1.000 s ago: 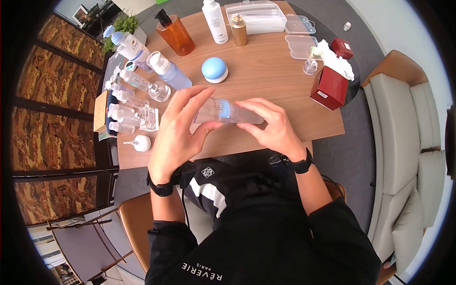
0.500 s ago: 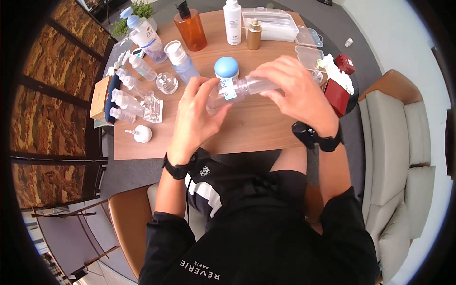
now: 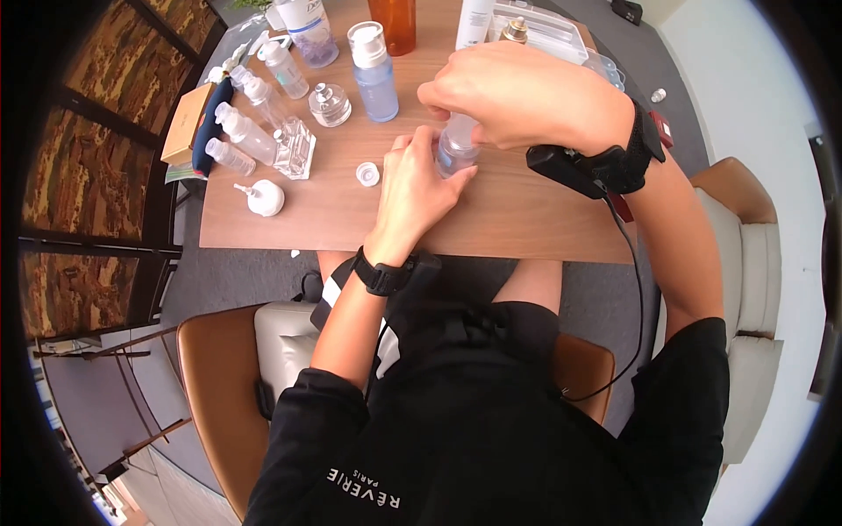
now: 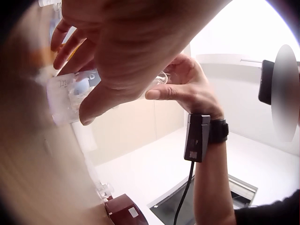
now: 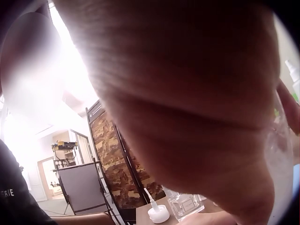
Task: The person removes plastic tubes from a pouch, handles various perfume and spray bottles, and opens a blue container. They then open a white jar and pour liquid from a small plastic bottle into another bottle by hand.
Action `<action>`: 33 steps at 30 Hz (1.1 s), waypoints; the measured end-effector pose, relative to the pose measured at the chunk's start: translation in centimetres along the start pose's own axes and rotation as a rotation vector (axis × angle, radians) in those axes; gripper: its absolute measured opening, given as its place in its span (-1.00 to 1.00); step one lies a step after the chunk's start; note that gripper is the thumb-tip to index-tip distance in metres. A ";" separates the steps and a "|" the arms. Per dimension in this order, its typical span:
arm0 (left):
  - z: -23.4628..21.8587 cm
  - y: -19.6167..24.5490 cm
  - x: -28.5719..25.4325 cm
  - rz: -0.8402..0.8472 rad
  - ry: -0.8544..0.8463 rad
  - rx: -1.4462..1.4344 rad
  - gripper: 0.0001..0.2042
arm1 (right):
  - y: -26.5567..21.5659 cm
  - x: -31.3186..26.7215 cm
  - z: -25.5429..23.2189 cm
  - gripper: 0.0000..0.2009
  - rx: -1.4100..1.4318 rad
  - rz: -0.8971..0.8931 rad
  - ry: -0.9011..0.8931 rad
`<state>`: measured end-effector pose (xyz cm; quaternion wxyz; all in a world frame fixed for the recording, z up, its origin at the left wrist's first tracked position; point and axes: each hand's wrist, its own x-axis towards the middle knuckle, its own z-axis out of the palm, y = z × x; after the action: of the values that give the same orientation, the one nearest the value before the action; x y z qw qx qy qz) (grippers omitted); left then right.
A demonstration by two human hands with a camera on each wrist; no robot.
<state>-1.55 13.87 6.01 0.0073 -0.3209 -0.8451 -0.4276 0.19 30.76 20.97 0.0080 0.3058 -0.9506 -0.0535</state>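
In the head view, a clear bottle (image 3: 456,147) stands upright at the table's near middle. My left hand (image 3: 419,188) grips its lower part from the left, thumb on the near side. From above, my right hand (image 3: 535,96) holds the bottle's top with curled fingers, hiding much of it. The left wrist view shows the bottle (image 4: 65,98) inside my left hand (image 4: 122,51), and my right hand (image 4: 192,89) at its other end. My right hand (image 5: 187,108) fills most of the right wrist view. A small white cap (image 3: 367,174) lies left of my left hand.
Left on the wooden table (image 3: 324,215) are several clear bottles, a glass perfume bottle (image 3: 295,151) and a round white dropper bottle (image 3: 264,198). Behind stand a blue bottle (image 3: 376,83), an amber bottle (image 3: 395,26), a white bottle (image 3: 474,22) and a plastic case (image 3: 561,39).
The bottle has gone from lying sideways between both hands to upright. My right hand has moved from its right end to over its top. The small cap has come into view.
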 end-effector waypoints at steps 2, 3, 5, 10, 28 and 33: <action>0.6 -1.0 0.1 0.053 0.038 -0.013 -0.46 | 1.0 -0.3 1.0 -0.61 0.158 -0.071 0.054; 0.5 -0.9 0.1 0.112 0.068 -0.024 -0.47 | 0.8 -0.1 1.0 -0.61 0.160 -0.081 0.049; 0.1 -0.3 -0.2 0.023 0.017 -0.070 -0.48 | 0.1 -0.1 0.8 -0.64 0.205 -0.030 -0.004; 1.0 -0.8 -1.0 -0.041 0.011 -0.078 -0.42 | -1.1 -0.1 0.8 -0.62 0.336 0.058 0.056; -3.1 -6.8 -6.3 -0.148 0.639 -0.645 -0.87 | -7.2 -11.6 15.6 -0.71 1.100 0.868 1.094; -2.9 -6.3 -5.9 -0.147 0.632 -0.694 -0.88 | -7.8 -10.9 17.5 -0.71 1.027 1.027 0.910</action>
<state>-1.07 5.94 1.65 0.1263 -0.0978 -0.6292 -0.7606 12.78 32.50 2.97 0.2722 -0.2051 -0.7820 0.5218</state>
